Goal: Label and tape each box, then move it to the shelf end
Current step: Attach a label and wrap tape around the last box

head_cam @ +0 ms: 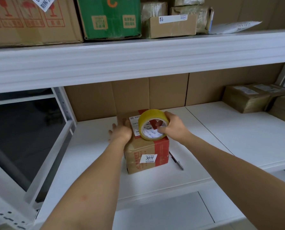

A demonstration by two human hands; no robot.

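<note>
Cardboard box (146, 153), glossy tape roll (150, 124)

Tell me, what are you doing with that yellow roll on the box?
A person is taping a small cardboard box on a white shelf. The right hand grips a roll of yellow tape resting on the box's top, while the left hand presses on the box's left side. The box already has a shipping label on top and a sticker reading 3011 on its front. A pen lies beside it.
</note>
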